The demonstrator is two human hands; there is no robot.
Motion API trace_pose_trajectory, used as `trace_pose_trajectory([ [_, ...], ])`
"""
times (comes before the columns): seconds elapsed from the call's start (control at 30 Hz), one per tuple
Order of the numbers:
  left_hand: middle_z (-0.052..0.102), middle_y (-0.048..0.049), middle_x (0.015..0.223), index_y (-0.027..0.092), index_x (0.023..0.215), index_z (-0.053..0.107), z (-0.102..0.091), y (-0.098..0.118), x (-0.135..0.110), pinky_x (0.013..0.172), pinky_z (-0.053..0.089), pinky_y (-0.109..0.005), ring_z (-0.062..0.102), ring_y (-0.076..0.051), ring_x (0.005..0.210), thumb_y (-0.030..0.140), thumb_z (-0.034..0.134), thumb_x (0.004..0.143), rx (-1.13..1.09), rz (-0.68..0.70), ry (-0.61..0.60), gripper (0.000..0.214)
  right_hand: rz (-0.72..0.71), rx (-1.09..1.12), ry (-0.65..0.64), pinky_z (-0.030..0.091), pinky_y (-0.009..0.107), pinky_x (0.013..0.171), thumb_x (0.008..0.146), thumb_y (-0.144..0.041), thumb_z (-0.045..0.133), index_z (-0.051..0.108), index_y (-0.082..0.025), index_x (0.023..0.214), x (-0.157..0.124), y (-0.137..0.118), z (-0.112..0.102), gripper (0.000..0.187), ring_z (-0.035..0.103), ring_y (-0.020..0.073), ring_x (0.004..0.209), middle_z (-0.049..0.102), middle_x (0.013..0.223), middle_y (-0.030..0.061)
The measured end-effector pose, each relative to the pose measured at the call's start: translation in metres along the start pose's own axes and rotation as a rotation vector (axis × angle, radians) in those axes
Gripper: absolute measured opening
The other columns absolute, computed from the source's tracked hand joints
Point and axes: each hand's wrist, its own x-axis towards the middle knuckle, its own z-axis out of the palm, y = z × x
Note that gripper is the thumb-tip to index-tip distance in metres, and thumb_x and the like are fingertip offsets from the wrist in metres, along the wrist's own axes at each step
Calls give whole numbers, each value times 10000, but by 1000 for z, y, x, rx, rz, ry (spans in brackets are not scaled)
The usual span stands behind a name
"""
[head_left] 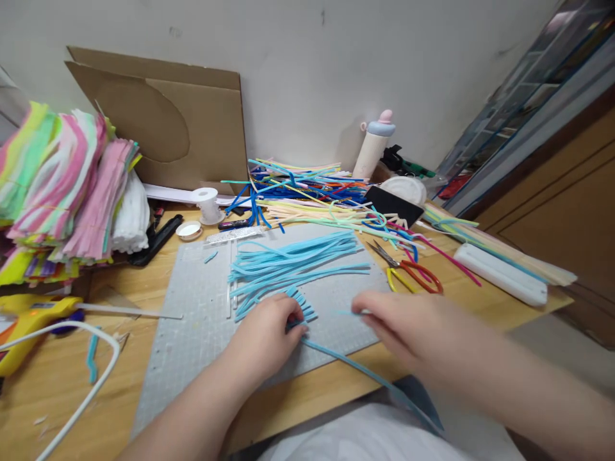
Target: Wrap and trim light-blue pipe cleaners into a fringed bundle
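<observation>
My left hand (269,330) is closed at the front of the grey cutting mat (192,346), its thumb and fingers pinching a light-blue pipe cleaner piece (303,306) made of short strands side by side. From under its thumb a long blue pipe cleaner (355,365) runs right and down past the table edge. My right hand (384,317) hovers over the mat's right side, fingertips pinched, with a thin, blurred light-blue tip poking out of them. Behind both hands lies a loose bundle of light-blue pipe cleaners (298,256).
Scissors (406,266) with orange and yellow handles lie right of the bundle. Mixed coloured pipe cleaners (307,186) heap up behind, near a bottle (373,147). A yellow glue gun (33,320) with a white cable is at left, below wrapped bundles (62,186). Cardboard (211,128) leans on the wall.
</observation>
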Motion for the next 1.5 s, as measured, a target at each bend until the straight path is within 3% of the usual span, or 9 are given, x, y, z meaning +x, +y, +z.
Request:
trace_pose_trajectory([
  [0.07, 607, -27, 821, 214, 758, 612, 1, 0, 0, 658, 374, -277, 538, -194, 788, 190, 597, 726, 5, 0, 11, 42, -42, -14, -45, 339, 274, 574, 866, -295, 428, 582, -225, 825, 12, 2, 25, 173, 562, 187, 650, 640, 729, 41],
  [0.17, 606, -27, 794, 207, 734, 605, 2, 0, 1, 655, 372, -274, 537, -188, 771, 154, 569, 721, 10, 9, 19, 66, -54, 164, -27, 351, 235, 563, 882, -254, 413, 518, -201, 792, 29, 8, 55, 149, 543, 139, 632, 609, 706, 14],
  [0.3, 607, -26, 763, 201, 713, 596, 1, 0, 2, 640, 365, -269, 536, -181, 744, 130, 545, 713, 3, 13, 13, 87, 63, 439, -172, 322, 184, 431, 900, -246, 362, 462, -203, 825, 41, 12, 70, 132, 453, 73, 412, 545, 579, -48],
  [0.43, 616, -18, 750, 203, 728, 594, -2, -1, 2, 612, 352, -265, 537, -176, 718, 164, 555, 724, -15, -24, -4, 56, 133, 588, -345, 295, 154, 342, 886, -274, 386, 429, -210, 836, 49, 9, 75, 92, 420, 57, 327, 540, 544, -72],
  [0.63, 627, -12, 739, 210, 734, 601, -4, -1, 3, 593, 344, -263, 542, -173, 697, 197, 561, 732, -29, -54, -31, 42, 132, 687, -434, 286, 132, 301, 832, -244, 432, 429, -204, 828, 55, 5, 80, 40, 468, 51, 314, 566, 570, -74],
  [1.0, 631, 10, 720, 214, 866, 580, -3, -10, 5, 569, 369, -248, 565, -157, 651, 191, 570, 730, -177, -75, -49, 138, 113, 714, -408, 302, 131, 305, 812, -211, 453, 428, -200, 812, 61, 1, 87, 27, 485, 48, 326, 573, 588, -70],
  [1.5, 623, 17, 688, 209, 762, 592, -8, -15, 7, 569, 361, -249, 545, -155, 646, 187, 542, 718, -176, -75, -61, 70, 86, 649, -362, 315, 146, 321, 839, -276, 456, 487, -197, 835, 61, -3, 88, 85, 478, 57, 330, 570, 563, -61],
])
